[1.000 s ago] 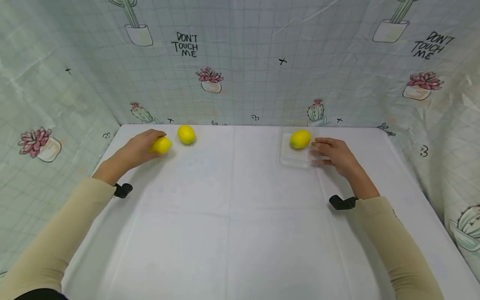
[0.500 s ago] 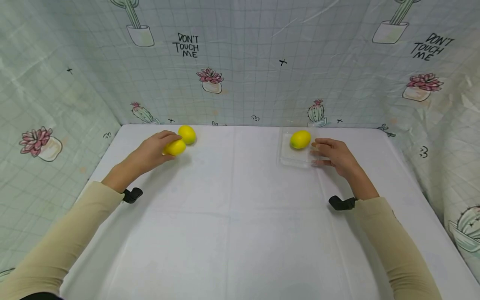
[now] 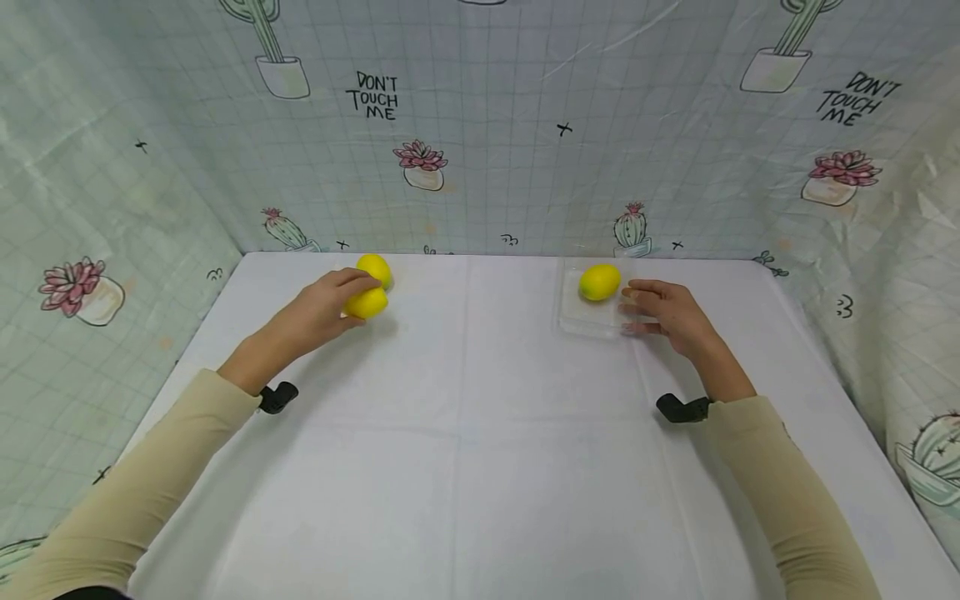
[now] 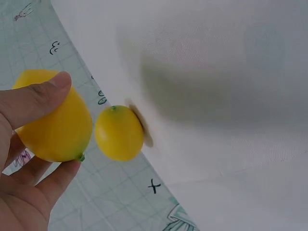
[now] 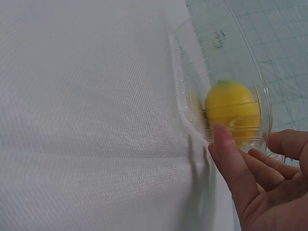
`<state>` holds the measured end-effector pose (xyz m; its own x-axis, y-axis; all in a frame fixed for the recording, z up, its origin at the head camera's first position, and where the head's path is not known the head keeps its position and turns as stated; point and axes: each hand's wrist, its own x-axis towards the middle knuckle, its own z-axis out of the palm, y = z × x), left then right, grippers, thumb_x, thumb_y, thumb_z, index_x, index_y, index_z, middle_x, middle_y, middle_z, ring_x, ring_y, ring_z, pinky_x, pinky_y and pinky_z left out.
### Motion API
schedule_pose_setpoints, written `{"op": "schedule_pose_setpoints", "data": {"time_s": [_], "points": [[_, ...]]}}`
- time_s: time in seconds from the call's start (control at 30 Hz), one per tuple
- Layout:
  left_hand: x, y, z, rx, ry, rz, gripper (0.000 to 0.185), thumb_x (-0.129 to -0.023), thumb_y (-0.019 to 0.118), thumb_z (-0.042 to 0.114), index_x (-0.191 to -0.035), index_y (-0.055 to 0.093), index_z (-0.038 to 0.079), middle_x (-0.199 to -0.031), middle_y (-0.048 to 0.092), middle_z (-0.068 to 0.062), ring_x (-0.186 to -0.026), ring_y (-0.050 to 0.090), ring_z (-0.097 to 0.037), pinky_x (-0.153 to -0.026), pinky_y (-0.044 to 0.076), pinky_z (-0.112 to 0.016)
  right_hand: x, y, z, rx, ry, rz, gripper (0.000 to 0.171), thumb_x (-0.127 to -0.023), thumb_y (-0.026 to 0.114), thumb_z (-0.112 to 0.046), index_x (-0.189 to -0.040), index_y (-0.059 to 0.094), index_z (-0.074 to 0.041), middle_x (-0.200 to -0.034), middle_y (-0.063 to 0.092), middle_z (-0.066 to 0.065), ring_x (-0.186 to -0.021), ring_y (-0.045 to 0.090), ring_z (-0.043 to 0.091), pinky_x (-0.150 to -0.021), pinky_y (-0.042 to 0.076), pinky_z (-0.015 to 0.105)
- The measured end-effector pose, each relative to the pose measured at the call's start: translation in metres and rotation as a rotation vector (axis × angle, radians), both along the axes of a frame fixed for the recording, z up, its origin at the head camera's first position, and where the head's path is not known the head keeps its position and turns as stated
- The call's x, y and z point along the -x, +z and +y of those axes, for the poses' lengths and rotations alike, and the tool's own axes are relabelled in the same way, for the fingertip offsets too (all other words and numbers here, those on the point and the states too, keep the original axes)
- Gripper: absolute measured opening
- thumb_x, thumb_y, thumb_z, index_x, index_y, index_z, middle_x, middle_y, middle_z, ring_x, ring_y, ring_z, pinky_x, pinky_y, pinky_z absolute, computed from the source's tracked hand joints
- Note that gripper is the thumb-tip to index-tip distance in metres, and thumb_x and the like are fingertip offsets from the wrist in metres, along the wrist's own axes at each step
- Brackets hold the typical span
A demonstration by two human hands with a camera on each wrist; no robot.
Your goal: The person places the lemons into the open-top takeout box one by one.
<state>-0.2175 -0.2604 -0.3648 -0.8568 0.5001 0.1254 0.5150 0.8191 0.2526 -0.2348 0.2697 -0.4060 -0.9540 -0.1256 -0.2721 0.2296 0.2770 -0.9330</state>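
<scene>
My left hand point(image 3: 318, 312) grips a yellow lemon point(image 3: 365, 303) between thumb and fingers. In the left wrist view this held lemon point(image 4: 57, 125) has its green tip pointing down, and its shadow falls on the table away from it. Just behind it, a second lemon point(image 3: 377, 267) rests on the table, partly hidden in the head view. On the right, a third lemon point(image 3: 600, 282) lies inside a clear plastic box point(image 3: 588, 325). My right hand point(image 3: 671, 317) rests its extended fingers against the box's right side; the right wrist view shows fingertips point(image 5: 224, 137) touching the clear wall.
A white cloth covers the table point(image 3: 465, 433). A printed curtain point(image 3: 480, 125) stands along its back edge and both sides. The box sits near the back edge, well to the right of the two left lemons.
My left hand has carried its lemon to the right and slightly nearer, until it partly overlaps the resting lemon in the head view. The right hand and box have stayed in place.
</scene>
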Motion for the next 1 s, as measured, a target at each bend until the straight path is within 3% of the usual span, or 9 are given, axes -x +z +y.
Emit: {"op": "schedule_pose_setpoints", "data": {"time_s": [0.4, 0.83, 1.0], "points": [[-0.005, -0.006, 0.018, -0.058, -0.113, 0.065, 0.067, -0.077, 0.086, -0.001, -0.138, 0.058, 0.005, -0.14, 0.053, -0.019, -0.131, 0.05, -0.043, -0.106, 0.047, -0.056, -0.003, -0.001, 0.001, -0.006, 0.004, 0.003, 0.058, -0.11, 0.045, -0.023, -0.159, 0.024, 0.001, -0.161, 0.034, 0.022, -0.143, 0.043, 0.037, -0.091, 0.057, 0.027], [-0.003, -0.008, 0.046, -0.102, -0.19, 0.088, 0.065, -0.079, 0.085, 0.0, -0.138, 0.059, 0.006, -0.141, 0.054, -0.016, -0.132, 0.05, -0.038, -0.108, 0.047, -0.052, 0.002, -0.002, 0.003, -0.019, -0.001, -0.009, 0.058, -0.11, 0.044, -0.024, -0.16, 0.023, -0.002, -0.161, 0.034, 0.021, -0.142, 0.044, 0.037, -0.091, 0.058, 0.028], [0.0, -0.009, 0.058, -0.139, -0.252, 0.123, 0.064, -0.078, 0.086, -0.001, -0.136, 0.061, 0.003, -0.138, 0.057, -0.017, -0.13, 0.053, -0.038, -0.109, 0.047, -0.05, 0.002, -0.001, 0.002, -0.013, -0.005, -0.007, 0.059, -0.11, 0.045, -0.025, -0.16, 0.024, -0.002, -0.161, 0.034, 0.02, -0.141, 0.045, 0.037, -0.09, 0.058, 0.028]]}}
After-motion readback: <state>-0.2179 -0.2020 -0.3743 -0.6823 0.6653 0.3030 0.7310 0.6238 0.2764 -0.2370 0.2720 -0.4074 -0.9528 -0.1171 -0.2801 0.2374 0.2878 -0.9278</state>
